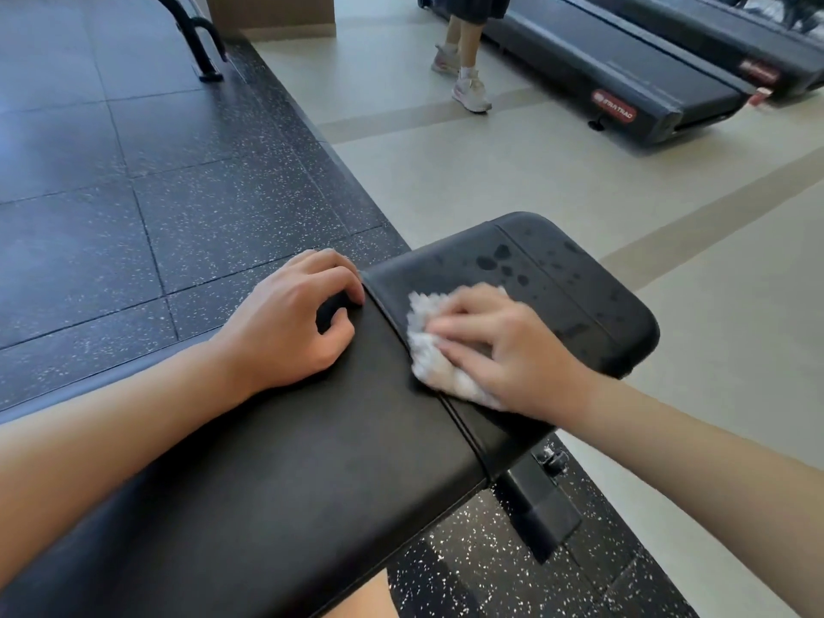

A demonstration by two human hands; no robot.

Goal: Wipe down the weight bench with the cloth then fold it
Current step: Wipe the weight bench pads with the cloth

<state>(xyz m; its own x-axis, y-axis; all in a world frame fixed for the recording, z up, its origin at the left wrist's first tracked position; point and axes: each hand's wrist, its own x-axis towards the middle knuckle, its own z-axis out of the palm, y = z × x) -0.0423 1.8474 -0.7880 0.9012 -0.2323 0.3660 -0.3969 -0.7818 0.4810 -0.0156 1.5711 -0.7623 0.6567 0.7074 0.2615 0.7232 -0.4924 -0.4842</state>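
The right hand [499, 345] presses the white cloth [428, 350] flat on the black bench [312, 461], its fingers spread out straight on top. The cloth lies bunched up on the seam between the two pads. The left hand [290, 314] rests on the bench edge with curled fingers and holds nothing. Wet drops [499, 260] sit on the far pad, just past the cloth.

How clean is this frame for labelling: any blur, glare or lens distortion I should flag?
Head view: the right hand and the white cloth are slightly motion-smeared; the left hand is sharper. Soft glare lies on the dark floor tiles upper left. Wide-angle bending curves the floor lines and the bench edges. Wet spots on the far pad stay readable.
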